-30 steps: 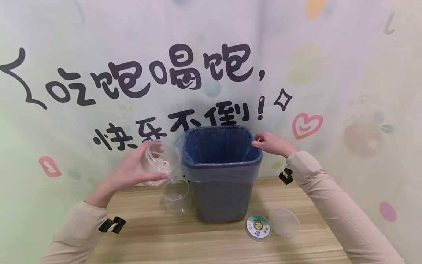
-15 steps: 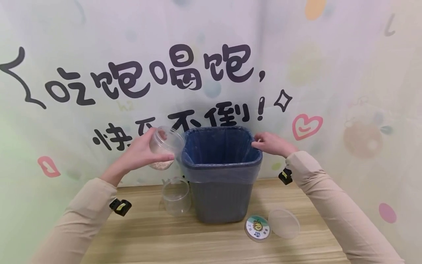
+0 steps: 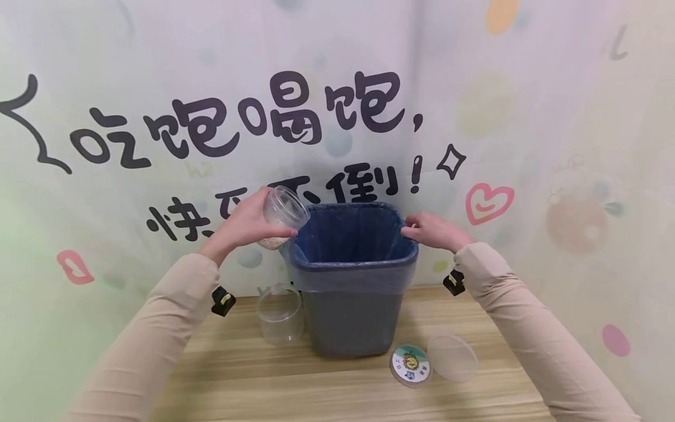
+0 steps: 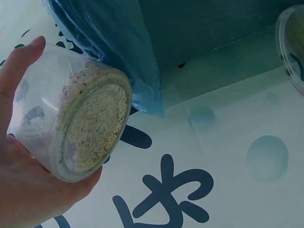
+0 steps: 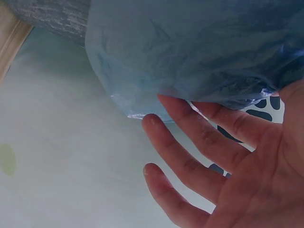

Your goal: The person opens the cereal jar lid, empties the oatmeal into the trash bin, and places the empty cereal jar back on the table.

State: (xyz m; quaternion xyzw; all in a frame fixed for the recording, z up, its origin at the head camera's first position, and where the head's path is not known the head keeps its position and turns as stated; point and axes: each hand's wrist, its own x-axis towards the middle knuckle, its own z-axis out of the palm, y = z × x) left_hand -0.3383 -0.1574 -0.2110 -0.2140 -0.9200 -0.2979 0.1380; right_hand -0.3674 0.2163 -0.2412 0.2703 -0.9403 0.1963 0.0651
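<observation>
My left hand grips a clear plastic tub around its side, tilted toward the bin with its mouth facing right. Pale, flaky crumbs lie against the tub's bottom in the left wrist view. The tub's mouth is level with the left rim of a grey trash bin, which stands upright with a blue plastic liner folded over its edge. At the right rim, my right hand holds the bin, thumb over the edge and fingers outside against the liner.
A second clear tub stands upright left of the bin on the wooden table. In front on the right lie a round lid with a printed label and a plain translucent lid. A printed backdrop hangs close behind.
The left hand has raised the tub and carried it right, from above the standing tub to the bin's left rim, tipping it further. The right hand has stayed at the right rim.
</observation>
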